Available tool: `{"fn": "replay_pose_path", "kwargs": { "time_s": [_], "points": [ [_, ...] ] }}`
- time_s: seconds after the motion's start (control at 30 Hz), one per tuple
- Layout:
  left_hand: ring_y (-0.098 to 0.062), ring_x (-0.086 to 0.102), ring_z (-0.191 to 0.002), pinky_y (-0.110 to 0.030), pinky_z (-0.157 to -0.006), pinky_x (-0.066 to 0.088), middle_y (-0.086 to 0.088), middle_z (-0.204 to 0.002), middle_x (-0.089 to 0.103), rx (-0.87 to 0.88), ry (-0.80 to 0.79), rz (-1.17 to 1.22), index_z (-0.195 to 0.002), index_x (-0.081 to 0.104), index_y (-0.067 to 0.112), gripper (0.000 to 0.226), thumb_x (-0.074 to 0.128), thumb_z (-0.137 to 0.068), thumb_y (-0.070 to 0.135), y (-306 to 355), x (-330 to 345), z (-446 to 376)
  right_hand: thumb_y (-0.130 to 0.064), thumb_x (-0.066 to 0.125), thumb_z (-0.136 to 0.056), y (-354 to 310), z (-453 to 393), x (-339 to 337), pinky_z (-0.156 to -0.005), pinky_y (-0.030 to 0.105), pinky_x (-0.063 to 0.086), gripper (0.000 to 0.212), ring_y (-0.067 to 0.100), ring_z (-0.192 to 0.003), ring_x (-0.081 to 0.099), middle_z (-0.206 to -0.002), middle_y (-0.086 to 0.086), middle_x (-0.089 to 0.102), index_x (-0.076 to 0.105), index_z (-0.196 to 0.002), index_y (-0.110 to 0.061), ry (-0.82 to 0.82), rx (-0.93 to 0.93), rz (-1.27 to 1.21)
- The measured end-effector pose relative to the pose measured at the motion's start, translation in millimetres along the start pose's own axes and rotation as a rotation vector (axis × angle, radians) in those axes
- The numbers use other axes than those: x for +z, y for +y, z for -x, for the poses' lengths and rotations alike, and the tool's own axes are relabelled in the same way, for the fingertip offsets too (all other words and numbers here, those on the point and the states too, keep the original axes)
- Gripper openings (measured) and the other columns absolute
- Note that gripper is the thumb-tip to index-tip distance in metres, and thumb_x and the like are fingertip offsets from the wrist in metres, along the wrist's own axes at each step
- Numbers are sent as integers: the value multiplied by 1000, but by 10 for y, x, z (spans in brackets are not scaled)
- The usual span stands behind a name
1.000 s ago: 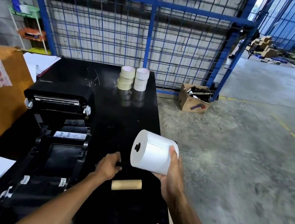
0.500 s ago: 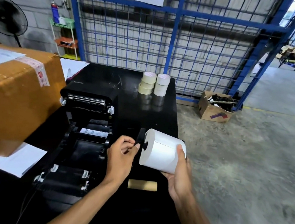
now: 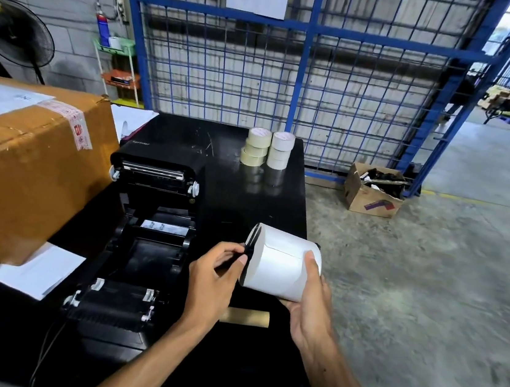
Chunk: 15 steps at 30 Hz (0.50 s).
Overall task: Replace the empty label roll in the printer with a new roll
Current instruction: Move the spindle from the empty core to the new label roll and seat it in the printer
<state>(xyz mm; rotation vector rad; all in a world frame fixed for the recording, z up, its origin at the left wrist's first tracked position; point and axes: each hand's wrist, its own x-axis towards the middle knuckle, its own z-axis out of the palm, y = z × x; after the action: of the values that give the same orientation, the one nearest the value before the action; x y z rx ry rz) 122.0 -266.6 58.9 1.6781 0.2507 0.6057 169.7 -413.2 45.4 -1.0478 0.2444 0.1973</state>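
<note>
A new white label roll lies on its side in my right hand, which grips it from below and the right. My left hand pinches a black spindle holder pressed flat against the roll's left end. The black label printer stands open on the black table, its lid tipped back and its roll bay bare. The empty brown cardboard core rests on the table just below both hands.
A big cardboard box sits left of the printer, with white paper under its corner. Two stacks of tape rolls stand at the table's far end. Blue wire fencing is behind; an open carton lies on the concrete floor to the right.
My left hand rose from the table with the black spindle holder and pushed it into the roll's left end; it now sits flush. The view shifted left.
</note>
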Motion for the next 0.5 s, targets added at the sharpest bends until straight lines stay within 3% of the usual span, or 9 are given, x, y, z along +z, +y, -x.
{"fn": "replay_pose_path", "kwargs": {
  "time_s": [0.23,0.37,0.5],
  "points": [
    [2,65,-104,-12,-86,50,13,-107,71,7,12,-14,-94,77,18,20,69,-84,3,-12,-23,106,-42,58,-90,-5,77,35,-82,48,58,38,28,-98,70,-111,12,71,58,-121,-20,-41,-48,33],
    [-2,68,-100,-12,-86,50,9,-100,75,-4,54,40,-93,74,22,22,68,-84,3,17,-115,81,-42,57,-90,22,126,113,-87,53,56,36,28,-101,69,-114,11,70,58,-121,-23,-71,-62,65],
    [3,67,-100,-7,-85,48,13,-101,72,-53,67,65,-106,71,22,28,68,-85,4,54,-258,53,-45,57,-90,106,173,267,-92,55,52,38,25,-105,66,-116,5,69,56,-125,-29,-90,-116,118]
  ]
}}
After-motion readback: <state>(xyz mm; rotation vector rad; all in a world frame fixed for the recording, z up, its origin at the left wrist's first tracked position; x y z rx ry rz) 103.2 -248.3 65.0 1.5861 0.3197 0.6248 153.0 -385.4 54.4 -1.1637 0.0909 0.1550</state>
